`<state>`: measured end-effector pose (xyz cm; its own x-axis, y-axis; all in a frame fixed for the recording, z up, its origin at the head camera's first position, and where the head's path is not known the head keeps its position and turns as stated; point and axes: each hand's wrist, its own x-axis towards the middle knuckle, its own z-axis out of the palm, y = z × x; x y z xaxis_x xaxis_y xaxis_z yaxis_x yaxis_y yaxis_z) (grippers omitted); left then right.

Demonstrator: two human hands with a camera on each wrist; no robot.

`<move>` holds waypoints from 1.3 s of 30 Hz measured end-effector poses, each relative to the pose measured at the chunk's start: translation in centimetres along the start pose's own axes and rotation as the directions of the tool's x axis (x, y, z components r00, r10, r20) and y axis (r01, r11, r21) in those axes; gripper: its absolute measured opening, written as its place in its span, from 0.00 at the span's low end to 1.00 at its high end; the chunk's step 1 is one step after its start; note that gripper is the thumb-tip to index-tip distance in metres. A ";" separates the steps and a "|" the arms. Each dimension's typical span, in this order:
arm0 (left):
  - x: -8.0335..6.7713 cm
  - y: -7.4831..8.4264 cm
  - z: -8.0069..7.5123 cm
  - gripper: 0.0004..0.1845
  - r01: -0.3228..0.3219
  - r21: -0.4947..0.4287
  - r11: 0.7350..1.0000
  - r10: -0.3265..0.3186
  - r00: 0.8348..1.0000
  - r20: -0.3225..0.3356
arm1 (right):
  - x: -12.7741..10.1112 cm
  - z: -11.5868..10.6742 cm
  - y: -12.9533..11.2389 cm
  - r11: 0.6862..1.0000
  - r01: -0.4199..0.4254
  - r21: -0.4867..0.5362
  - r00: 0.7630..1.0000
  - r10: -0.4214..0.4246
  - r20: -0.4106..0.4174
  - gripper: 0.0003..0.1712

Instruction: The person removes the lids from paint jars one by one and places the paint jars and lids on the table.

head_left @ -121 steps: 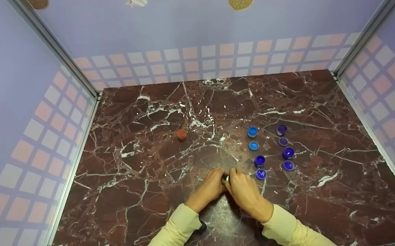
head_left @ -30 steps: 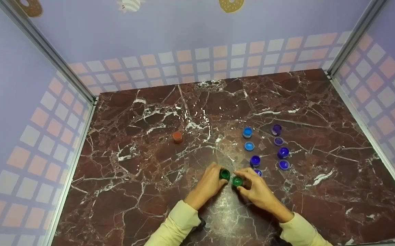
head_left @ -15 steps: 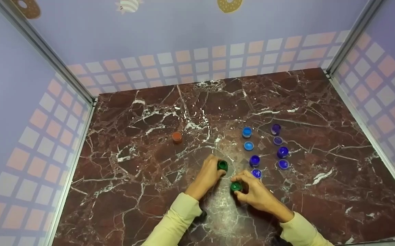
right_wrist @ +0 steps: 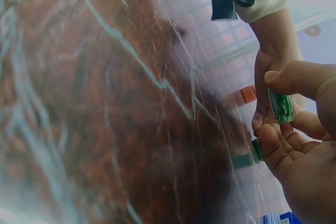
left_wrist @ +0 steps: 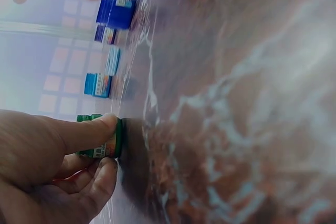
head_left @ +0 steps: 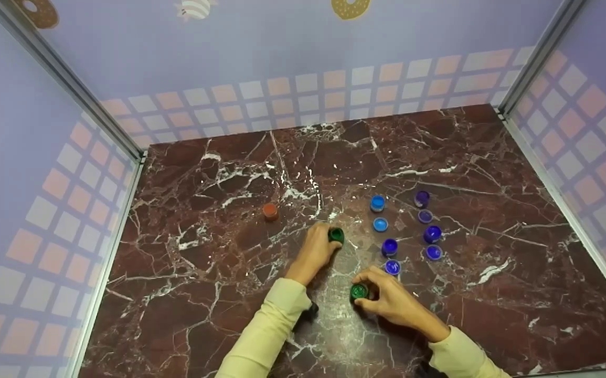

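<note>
Head view, centre of the frame: the left hand (head_left: 317, 251) grips a small green paint pot (head_left: 336, 234) between thumb and fingers, the pot standing on the red-brown marble tabletop (head_left: 219, 262). In the left wrist view the same pot (left_wrist: 100, 137) sits base-down on the marble, a finger (left_wrist: 86, 129) laid along its side. Lower centre, the right hand (head_left: 392, 299) pinches the green lid (head_left: 358, 291) with curled fingers, just above the tabletop; the right wrist view shows the lid (right_wrist: 281, 106) edge-on between thumb and forefinger. Pot and lid are apart. Right of centre stand four opened pots with their lids beside them: light blue (head_left: 378, 203), purple (head_left: 422, 198), and two dark blue (head_left: 390, 247) (head_left: 432, 234). Left of centre, an orange pot (head_left: 270, 211) stands alone, capped.
</note>
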<state>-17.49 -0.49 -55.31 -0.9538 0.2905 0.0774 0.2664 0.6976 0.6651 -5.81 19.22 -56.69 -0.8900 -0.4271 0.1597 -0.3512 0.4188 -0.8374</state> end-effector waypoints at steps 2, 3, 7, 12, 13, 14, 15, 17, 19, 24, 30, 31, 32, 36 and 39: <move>0.5 -0.1 0.0 0.15 0.004 0.003 1.000 -0.004 1.000 -0.006 | 0.0 0.0 0.0 1.000 0.007 0.000 1.000 -0.007 -0.002 0.18; 0.8 -0.2 -0.1 0.15 0.005 0.006 1.000 -0.005 1.000 -0.011 | 0.1 0.0 0.0 1.000 0.011 0.000 1.000 -0.011 -0.004 0.18; 1.7 -0.5 -0.1 0.16 0.026 -0.003 1.000 -0.027 0.999 -0.021 | 0.2 0.0 0.1 1.000 0.023 -0.011 1.000 -0.023 -0.006 0.18; 2.7 -0.7 -0.3 0.17 0.035 -0.028 0.999 -0.036 0.999 -0.036 | 0.3 0.1 0.1 1.000 0.012 -0.017 1.000 -0.013 -0.009 0.18; 2.9 -0.8 -0.3 0.17 0.037 -0.035 0.999 -0.039 0.999 -0.037 | 0.3 0.1 0.1 1.000 0.008 -0.015 1.000 -0.009 -0.013 0.18; 3.2 -0.8 -0.3 0.16 0.042 -0.039 0.998 -0.043 0.998 -0.036 | 0.4 0.1 0.1 1.000 0.004 -0.014 1.000 -0.005 -0.017 0.18; 3.4 -0.9 -0.3 0.16 0.048 -0.042 0.998 -0.050 0.998 -0.033 | 0.4 0.1 0.0 1.000 -0.002 -0.011 1.000 0.001 -0.020 0.18; 3.8 -1.0 -0.4 0.17 0.065 -0.044 0.997 -0.067 0.997 -0.030 | 0.6 0.1 0.0 1.000 -0.008 -0.014 0.999 0.008 -0.032 0.18; 4.3 -1.1 -0.4 0.17 0.085 -0.049 0.995 -0.087 0.996 -0.029 | 0.8 0.1 -0.1 1.000 -0.018 -0.023 0.999 0.017 -0.046 0.19; 5.1 -1.2 -0.4 0.17 0.112 -0.055 0.992 -0.115 0.993 -0.042 | 1.0 0.3 -0.2 0.999 -0.021 -0.029 0.998 0.019 -0.065 0.19; 5.8 -1.4 -0.4 0.18 0.125 -0.058 0.990 -0.128 0.990 -0.055 | 1.2 0.6 -0.3 0.999 -0.035 -0.037 0.996 0.032 -0.087 0.18; 5.9 -1.4 -0.4 0.18 0.123 -0.059 0.991 -0.126 0.990 -0.057 | 1.3 0.7 -0.4 0.998 -0.046 -0.041 0.995 0.042 -0.094 0.18; 6.0 -1.5 -0.4 0.18 0.121 -0.060 0.991 -0.125 0.990 -0.059 | 1.4 0.7 -0.4 0.997 -0.056 -0.045 0.993 0.051 -0.102 0.17; 6.2 -1.6 -0.4 0.18 0.119 -0.066 0.991 -0.123 0.991 -0.058 | 1.9 0.7 -0.9 0.993 -0.101 -0.062 0.986 0.091 -0.139 0.17; 6.4 -1.6 -0.5 0.16 0.115 -0.062 0.991 -0.119 0.991 -0.057 | 2.4 0.8 -1.3 0.991 -0.119 -0.066 0.981 0.108 -0.159 0.18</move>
<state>-24.10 -0.01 -55.50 -0.9851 0.1674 0.0400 0.1453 0.6842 0.7147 -7.24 17.06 -55.63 -0.9574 -0.2471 0.1496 -0.2611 0.5187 -0.8141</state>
